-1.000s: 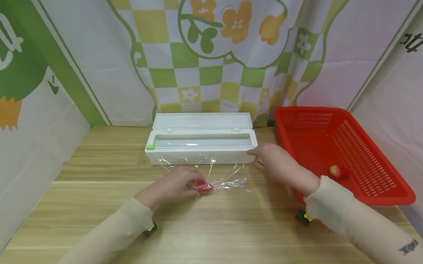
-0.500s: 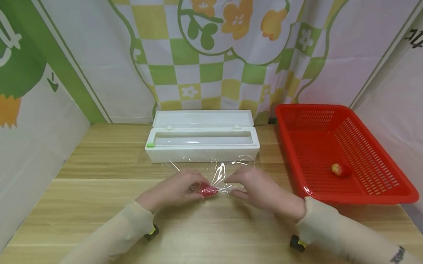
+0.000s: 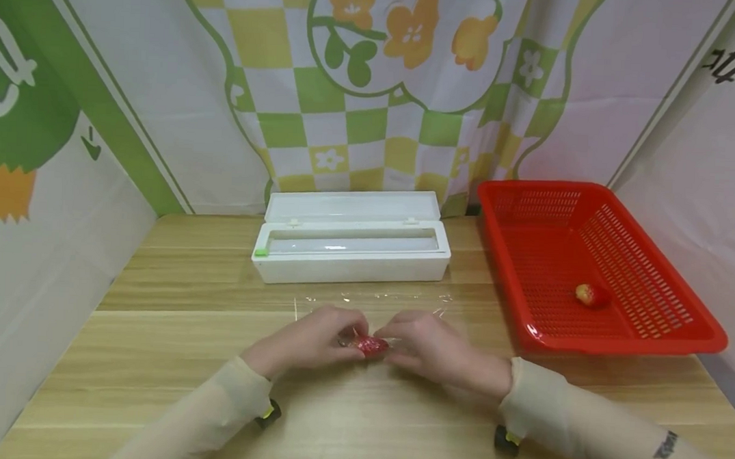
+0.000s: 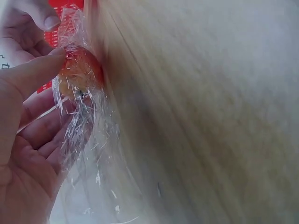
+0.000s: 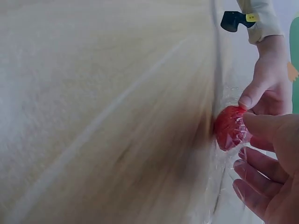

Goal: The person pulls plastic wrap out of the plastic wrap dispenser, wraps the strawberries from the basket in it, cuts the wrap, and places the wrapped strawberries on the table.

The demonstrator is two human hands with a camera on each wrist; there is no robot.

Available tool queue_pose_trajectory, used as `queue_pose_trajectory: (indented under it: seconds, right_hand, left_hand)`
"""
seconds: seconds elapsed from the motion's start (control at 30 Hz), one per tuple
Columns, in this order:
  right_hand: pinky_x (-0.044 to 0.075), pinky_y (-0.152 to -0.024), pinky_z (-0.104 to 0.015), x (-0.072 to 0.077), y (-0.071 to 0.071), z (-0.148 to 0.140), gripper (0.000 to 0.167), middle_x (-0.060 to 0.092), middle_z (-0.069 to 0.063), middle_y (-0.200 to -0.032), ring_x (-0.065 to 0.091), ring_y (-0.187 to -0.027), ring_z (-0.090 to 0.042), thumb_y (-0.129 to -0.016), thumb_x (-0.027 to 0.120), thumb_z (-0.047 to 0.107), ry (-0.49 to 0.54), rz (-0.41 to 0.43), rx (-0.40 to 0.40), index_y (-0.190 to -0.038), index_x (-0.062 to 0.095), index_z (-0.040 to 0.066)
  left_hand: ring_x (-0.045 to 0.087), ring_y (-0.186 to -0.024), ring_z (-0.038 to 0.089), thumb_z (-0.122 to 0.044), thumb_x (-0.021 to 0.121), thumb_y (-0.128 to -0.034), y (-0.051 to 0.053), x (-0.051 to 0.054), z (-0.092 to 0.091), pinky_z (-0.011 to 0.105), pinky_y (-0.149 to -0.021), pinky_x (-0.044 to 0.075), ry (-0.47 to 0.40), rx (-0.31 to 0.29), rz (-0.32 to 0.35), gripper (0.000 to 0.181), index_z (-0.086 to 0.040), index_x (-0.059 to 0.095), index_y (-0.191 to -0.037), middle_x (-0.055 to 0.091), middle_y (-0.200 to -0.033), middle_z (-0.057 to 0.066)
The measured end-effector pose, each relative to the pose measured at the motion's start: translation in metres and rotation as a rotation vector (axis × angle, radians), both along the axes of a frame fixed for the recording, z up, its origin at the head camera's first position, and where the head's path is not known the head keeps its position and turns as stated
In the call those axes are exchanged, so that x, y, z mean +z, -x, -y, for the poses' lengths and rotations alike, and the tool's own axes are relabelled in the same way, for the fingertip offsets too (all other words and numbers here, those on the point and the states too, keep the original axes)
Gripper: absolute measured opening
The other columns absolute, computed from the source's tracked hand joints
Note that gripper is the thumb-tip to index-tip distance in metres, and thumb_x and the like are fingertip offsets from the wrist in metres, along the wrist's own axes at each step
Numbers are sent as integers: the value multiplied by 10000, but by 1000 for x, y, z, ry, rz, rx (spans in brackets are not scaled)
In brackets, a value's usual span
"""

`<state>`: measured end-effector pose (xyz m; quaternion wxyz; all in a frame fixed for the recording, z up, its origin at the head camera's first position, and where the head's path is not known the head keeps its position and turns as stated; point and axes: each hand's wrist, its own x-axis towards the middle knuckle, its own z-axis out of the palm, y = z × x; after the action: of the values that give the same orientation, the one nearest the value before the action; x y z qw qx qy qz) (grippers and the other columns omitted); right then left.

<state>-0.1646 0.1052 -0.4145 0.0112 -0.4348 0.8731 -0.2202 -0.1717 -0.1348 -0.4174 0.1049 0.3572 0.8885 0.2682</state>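
My left forearm [image 3: 196, 414] enters from bottom left, my right forearm [image 3: 593, 417] from lower right, both sleeved. My left hand [image 3: 316, 340] and right hand [image 3: 433, 349] sit just beside each other, lower centre, fingertips facing inward. Thumbs nearer the frame bottom, fingers bent above. Both in a pinch. Right wrist view: my right hand's lower fingers [image 5: 264, 180] are slightly spread, half bent.

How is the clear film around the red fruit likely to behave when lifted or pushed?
The clear film is probably floppy, since it trails in loose creases from the red fruit. It likely weighs little, looking thin enough to see through. It may bunch up rather than stay flat, being already crumpled near the fruit.
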Motion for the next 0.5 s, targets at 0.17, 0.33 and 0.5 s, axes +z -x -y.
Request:
queue_pose_trajectory:
  seconds: [0.17,0.33,0.5]
  right_hand:
    - [568,-855,-245,-3,-1,1,277,742,79,-1020,681,-932,-64,-834,789,220,22,21,7,-1107,740,206]
    - [556,-843,-238,-5,-1,1,252,744,99,-981,673,-897,-45,-821,799,230,34,17,16,-1067,752,209]
    - [548,-809,-209,-7,0,1,186,738,138,-935,660,-856,-7,-837,786,266,40,1,4,-1021,759,251]
  left_hand:
    - [638,-866,29,-316,741,-882,-2,-3,-1,227,-815,555,-10,-6,9,175,-192,687,-994,689,-925,-127]
    - [640,-897,37,-345,735,-879,-4,-4,-2,225,-838,550,-12,-8,24,202,-192,700,-1007,699,-970,-104]
    - [622,-850,-5,-340,724,-892,-5,-3,-2,215,-819,546,-35,-10,83,152,-228,711,-995,687,-914,-158]
